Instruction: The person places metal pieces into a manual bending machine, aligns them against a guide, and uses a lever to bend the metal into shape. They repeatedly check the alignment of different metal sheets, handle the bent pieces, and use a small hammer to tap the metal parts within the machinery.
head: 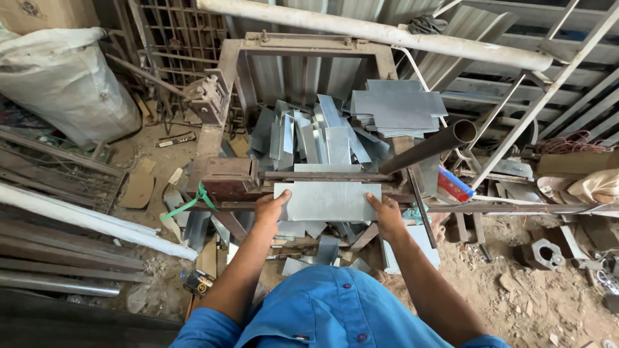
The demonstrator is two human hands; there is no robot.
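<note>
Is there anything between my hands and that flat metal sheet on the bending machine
Nothing visible. The left hand and the right hand already grip the flat metal sheet by its two near corners, with no object in between.

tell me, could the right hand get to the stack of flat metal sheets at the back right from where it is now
Probably yes. The right hand holds the near sheet's edge, and the stack of flat sheets lies beyond the bending frame. The brown pipe slants partly across that path, so the hand would likely need to go over it.
</note>
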